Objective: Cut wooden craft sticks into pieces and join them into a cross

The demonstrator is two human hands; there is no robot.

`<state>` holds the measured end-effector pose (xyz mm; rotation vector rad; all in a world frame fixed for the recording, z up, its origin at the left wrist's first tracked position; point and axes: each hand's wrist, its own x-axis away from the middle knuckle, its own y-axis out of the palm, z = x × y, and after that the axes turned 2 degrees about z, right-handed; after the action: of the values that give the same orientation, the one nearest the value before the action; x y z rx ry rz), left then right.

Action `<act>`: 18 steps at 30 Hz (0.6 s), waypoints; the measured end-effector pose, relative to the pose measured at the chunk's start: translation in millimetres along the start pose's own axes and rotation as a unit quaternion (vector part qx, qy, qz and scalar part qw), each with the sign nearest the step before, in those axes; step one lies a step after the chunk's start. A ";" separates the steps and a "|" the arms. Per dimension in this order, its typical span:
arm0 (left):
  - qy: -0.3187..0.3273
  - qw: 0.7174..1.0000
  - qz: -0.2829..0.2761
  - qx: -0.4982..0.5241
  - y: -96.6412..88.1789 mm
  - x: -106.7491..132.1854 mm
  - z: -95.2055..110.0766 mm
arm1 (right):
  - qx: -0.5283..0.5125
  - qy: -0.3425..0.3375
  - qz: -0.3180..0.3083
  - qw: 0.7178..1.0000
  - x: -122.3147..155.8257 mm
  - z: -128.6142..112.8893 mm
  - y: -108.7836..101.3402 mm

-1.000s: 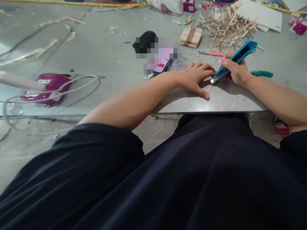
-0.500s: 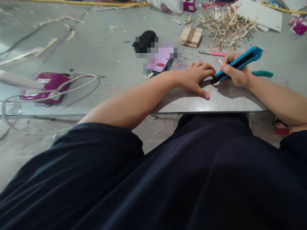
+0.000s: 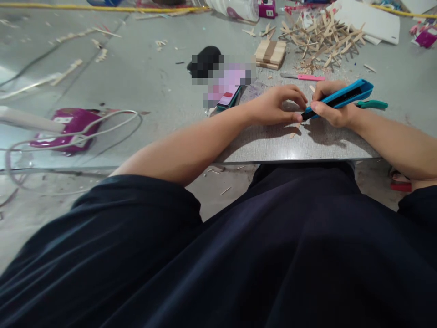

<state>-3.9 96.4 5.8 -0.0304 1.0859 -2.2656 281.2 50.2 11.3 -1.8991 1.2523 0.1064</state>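
My right hand (image 3: 332, 107) grips a blue utility knife (image 3: 344, 96), its black tip pointing left toward my left hand. My left hand (image 3: 278, 105) hovers just above the grey board (image 3: 307, 146) with its fingers curled and thumb and fingertips pinched close to the knife tip; what they pinch is too small to make out. A small wooden stick piece (image 3: 294, 133) lies on the board right below both hands.
A stack of wooden sticks (image 3: 271, 53) and a heap of loose sticks (image 3: 322, 34) lie behind the hands. A pink-handled tool (image 3: 307, 77) and green-handled pliers (image 3: 372, 105) lie near my right hand. A phone (image 3: 228, 98) and a magenta glue gun (image 3: 64, 127) with white cable lie to the left.
My left hand lifted off the board, going from lying flat on the stick to a pinch at the knife tip. The knife handle tilted lower and the stick piece now lies free.
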 end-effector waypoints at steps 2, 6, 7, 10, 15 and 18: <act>0.018 0.998 0.043 0.035 3.3 -3.3 4.3 | -0.010 0.002 -0.001 1.000 0.4 2.1 0.5; -0.014 0.996 0.075 0.043 14.5 -11.5 4.6 | -0.020 -0.008 0.004 1.000 1.9 4.4 1.1; -0.025 0.996 0.069 0.045 17.3 -13.5 2.7 | -0.022 -0.012 0.002 1.000 2.2 4.9 1.2; -0.013 0.995 0.069 0.074 23.2 -18.5 -5.4 | -0.018 -0.016 -0.010 1.000 2.7 6.2 1.3; -0.008 0.995 0.060 0.074 21.5 -20.7 -12.4 | -0.025 0.023 -0.017 0.999 2.9 4.7 1.1; -0.008 0.998 0.038 0.059 14.6 -16.3 -9.9 | -0.033 0.016 -0.029 0.999 2.8 3.2 0.9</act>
<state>14.2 105.2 -7.3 0.0398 0.9282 -2.2533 283.1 50.1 7.4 -1.9997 1.2272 0.0883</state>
